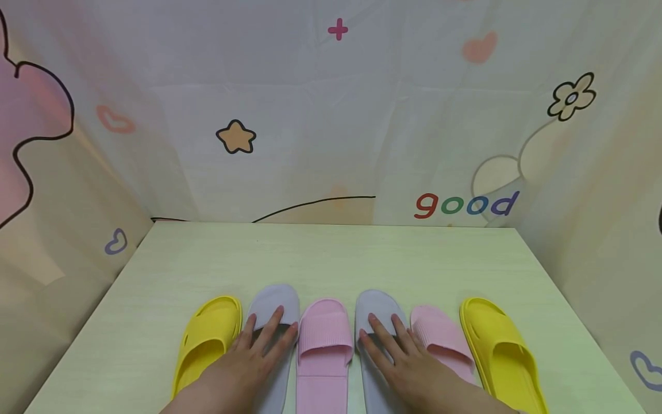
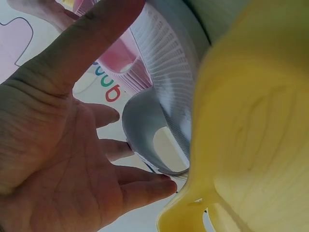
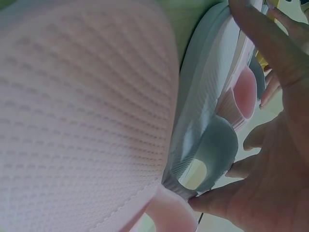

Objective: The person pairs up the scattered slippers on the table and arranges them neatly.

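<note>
Two grey slippers lie among a row of slippers on the table. My left hand [image 1: 248, 362] rests with spread fingers on the strap of the left grey slipper [image 1: 274, 299]. On the right grey slipper [image 1: 380, 302], my right hand [image 1: 408, 362] lies likewise, fingers extended over its strap. One pink slipper [image 1: 324, 325] sits between the hands; the other pink slipper [image 1: 442, 330] is just right of the right hand, partly hidden by it. Both wrist views show the thumb by the grey sole and the fingertips at the strap.
A yellow slipper [image 1: 214, 322] stands at the left end of the row, its mate, another yellow slipper [image 1: 493, 328], at the right end. The pale table [image 1: 331, 253] extends behind them to a printed curtain [image 1: 310, 115], which also hangs along both sides.
</note>
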Tool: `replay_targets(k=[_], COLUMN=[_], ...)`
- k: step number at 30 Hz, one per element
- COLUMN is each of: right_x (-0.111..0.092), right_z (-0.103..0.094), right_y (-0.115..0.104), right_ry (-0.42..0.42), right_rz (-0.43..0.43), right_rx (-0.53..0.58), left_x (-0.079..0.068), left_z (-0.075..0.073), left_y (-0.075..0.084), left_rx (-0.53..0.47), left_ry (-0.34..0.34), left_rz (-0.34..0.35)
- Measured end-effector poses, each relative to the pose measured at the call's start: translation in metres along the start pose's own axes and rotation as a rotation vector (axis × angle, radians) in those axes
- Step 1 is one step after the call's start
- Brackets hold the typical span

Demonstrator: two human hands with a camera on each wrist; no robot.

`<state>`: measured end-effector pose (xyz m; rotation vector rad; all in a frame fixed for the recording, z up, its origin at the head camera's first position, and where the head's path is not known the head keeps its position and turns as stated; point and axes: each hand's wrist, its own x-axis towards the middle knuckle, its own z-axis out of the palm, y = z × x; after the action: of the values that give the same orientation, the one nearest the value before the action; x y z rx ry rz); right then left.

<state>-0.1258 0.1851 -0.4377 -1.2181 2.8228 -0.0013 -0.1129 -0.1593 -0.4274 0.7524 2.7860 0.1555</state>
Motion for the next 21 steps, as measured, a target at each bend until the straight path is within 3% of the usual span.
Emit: replay_targets(k=[7, 10, 17, 21], right_x=[0.003, 0.004, 0.005, 0.006], right_z=[-0.003, -0.005, -0.009, -0.011], right_y=[0.001, 0.001, 0.000, 0.000], right_ry=[-0.058, -0.089, -0.134, -0.143], right_rz=[0.022, 0.036, 0.054, 0.055], right_rx=[0.033, 0.052, 0.072, 0.069], left_x=[-0.001, -0.002, -0.003, -0.002], left_z=[0.000, 0.001, -0.005, -0.008], left_y=[0.001, 0.003, 0.008, 0.009], left_rx=[0.044, 0.026, -0.009, -0.003], left_ry=[0.020, 0.032, -0.053, -0.073], left_rz=[-0.010, -0.046, -0.152, -0.163])
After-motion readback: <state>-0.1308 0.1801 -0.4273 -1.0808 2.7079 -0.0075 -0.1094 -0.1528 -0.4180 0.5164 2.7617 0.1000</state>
